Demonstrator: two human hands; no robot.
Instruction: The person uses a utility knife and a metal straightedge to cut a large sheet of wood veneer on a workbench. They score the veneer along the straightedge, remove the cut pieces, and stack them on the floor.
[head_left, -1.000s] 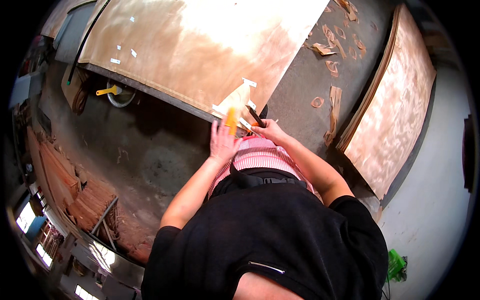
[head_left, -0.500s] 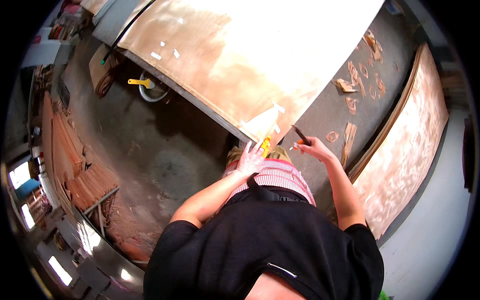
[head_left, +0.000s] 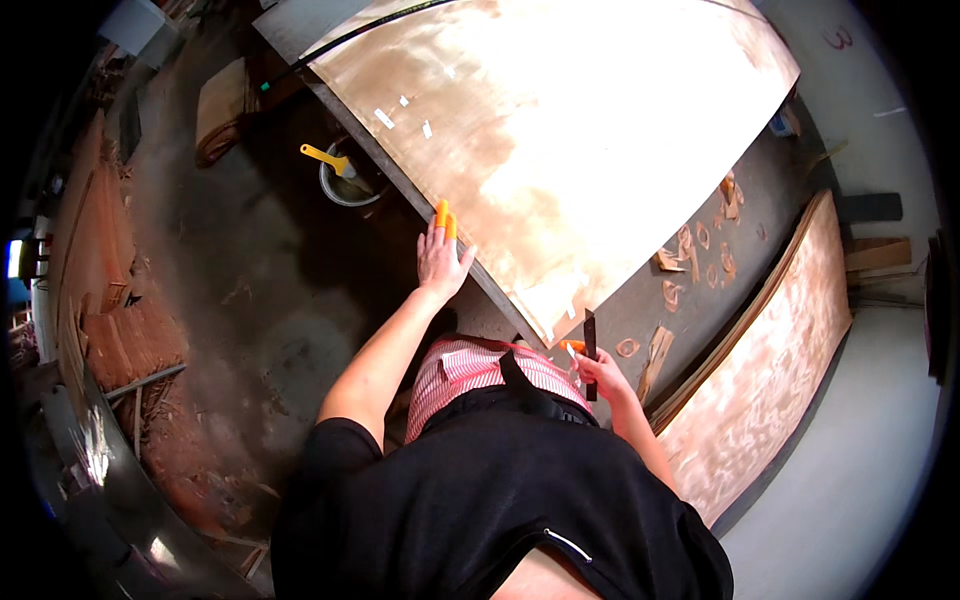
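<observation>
A large pale wood veneer sheet lies over the stack before me, with small white tape pieces stuck on it. My left hand rests at its left edge, open, fingers stretched forward; two fingertips wear orange-yellow covers. Beside the near corner, my right hand is closed round a dark, flat, blade-like tool that points away from me. Orange shows at this hand's fingertips, with a small white strip next to them. More white tape sits on the sheet near that corner.
Under the left edge stands a metal bowl holding a yellow-handled scraper. A black hose crosses the sheet's far end. Veneer scraps litter the floor on the right, beside a leaning veneer stack. Reddish veneer piles are at left.
My left hand has moved from the near corner, forward and left along the sheet's edge, its fingers now stretched out. My right hand has come closer to the corner, the dark tool now pointing straight ahead.
</observation>
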